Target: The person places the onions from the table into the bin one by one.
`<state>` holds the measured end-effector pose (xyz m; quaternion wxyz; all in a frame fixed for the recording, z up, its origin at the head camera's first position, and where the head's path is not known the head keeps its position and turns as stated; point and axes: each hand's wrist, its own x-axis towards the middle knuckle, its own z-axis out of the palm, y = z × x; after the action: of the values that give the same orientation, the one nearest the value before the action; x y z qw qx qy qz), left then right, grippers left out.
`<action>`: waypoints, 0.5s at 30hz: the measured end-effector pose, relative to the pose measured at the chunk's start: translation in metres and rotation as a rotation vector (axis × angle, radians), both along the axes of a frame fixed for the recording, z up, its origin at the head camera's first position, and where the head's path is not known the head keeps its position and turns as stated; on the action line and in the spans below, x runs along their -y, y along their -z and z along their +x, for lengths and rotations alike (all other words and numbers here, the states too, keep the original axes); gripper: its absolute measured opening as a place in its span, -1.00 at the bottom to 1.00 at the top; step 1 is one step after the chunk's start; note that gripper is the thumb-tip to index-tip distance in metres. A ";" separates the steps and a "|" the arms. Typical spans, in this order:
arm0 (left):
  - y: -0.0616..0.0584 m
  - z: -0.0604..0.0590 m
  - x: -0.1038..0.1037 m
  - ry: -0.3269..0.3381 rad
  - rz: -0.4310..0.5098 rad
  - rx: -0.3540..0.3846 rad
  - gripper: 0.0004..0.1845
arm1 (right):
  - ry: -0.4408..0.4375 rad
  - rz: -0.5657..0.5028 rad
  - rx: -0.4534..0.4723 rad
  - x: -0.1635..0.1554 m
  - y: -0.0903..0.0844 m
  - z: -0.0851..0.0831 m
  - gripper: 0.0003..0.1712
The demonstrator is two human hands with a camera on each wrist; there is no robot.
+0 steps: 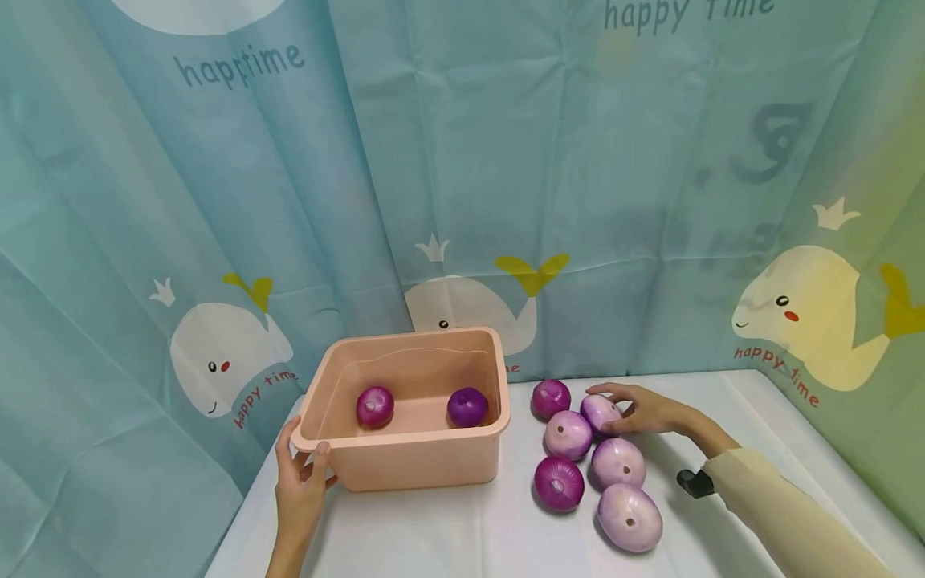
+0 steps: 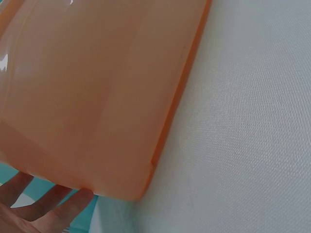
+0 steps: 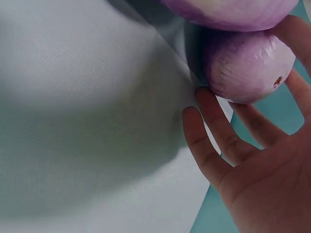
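Observation:
A pink plastic tub (image 1: 419,461) stands on the white table with two dark purple onions, one at its left (image 1: 375,405) and one at its right (image 1: 467,406). My left hand (image 1: 302,470) rests against the tub's front left corner, thumb on the front wall and fingers straight along the side. The left wrist view shows those fingers (image 2: 46,201) under the tub's wall (image 2: 97,97). My right hand (image 1: 627,411) reaches over a pale purple onion (image 1: 598,411), spread fingertips touching it. The right wrist view shows that onion (image 3: 245,65) at the fingers (image 3: 214,121), not enclosed.
Several more purple onions lie clustered right of the tub, the nearest (image 1: 629,517) large and pale, another (image 1: 559,483) dark. A blue whale-print curtain (image 1: 506,160) hangs close behind the table. The table's front edge (image 1: 246,522) runs beside my left forearm.

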<state>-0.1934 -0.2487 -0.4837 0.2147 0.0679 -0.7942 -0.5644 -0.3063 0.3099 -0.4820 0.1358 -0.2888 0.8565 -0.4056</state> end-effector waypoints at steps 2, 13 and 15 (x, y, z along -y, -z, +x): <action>0.000 0.000 0.000 0.002 0.004 0.002 -0.27 | 0.001 -0.016 0.002 0.000 0.001 0.001 -0.23; 0.000 0.000 0.002 0.012 0.002 -0.013 -0.27 | 0.006 -0.047 -0.052 0.000 0.003 0.001 -0.30; 0.001 0.000 0.002 0.009 0.000 -0.013 -0.27 | 0.002 -0.041 -0.087 0.001 0.004 0.001 -0.31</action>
<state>-0.1936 -0.2510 -0.4844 0.2172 0.0608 -0.7931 -0.5658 -0.3051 0.3093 -0.4858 0.0919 -0.3080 0.8536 -0.4100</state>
